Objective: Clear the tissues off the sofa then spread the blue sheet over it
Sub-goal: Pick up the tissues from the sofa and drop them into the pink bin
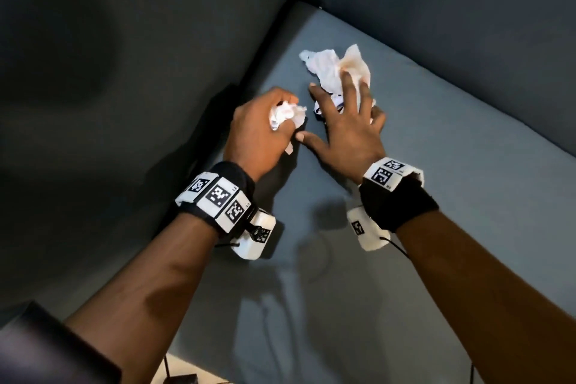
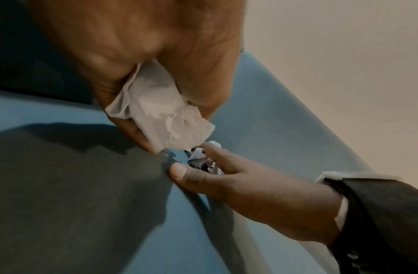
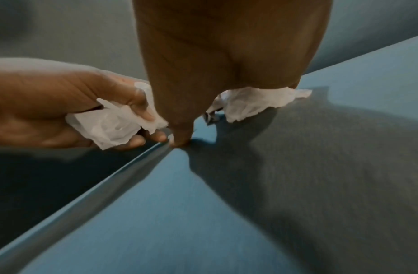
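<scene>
My left hand [image 1: 265, 125] grips a crumpled white tissue [image 1: 286, 115] just above the blue-grey sofa seat [image 1: 452, 196]. The left wrist view shows this tissue [image 2: 163, 118] bunched in the curled fingers, as does the right wrist view [image 3: 114, 126]. Just to the right, my right hand [image 1: 346, 115] lies spread with straight fingers over a pile of loose white tissues [image 1: 330, 68] near the seat's back left corner. Those tissues [image 3: 257, 103] stick out from under the palm. The blue sheet is not in view.
The sofa's dark armrest [image 1: 124, 87] rises on the left and its backrest [image 1: 467, 9] at the rear right. A pale wall [image 2: 344, 55] stands behind the sofa. A strip of light floor [image 1: 187, 374] shows at the bottom edge.
</scene>
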